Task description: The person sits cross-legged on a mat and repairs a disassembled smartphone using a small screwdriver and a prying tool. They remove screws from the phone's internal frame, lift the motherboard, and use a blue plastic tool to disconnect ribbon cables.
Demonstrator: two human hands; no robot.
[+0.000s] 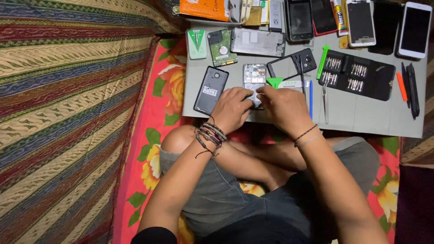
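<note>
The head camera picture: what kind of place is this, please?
Probably an informal phone repair spot at home. Both hands, left hand and right hand, work on an opened phone on a low grey table, beside a screwdriver bit kit and spare phones.

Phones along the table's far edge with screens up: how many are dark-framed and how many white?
Dark-framed phones: 3
White-framed phones: 2
Total: 5, on the grey table.
</note>
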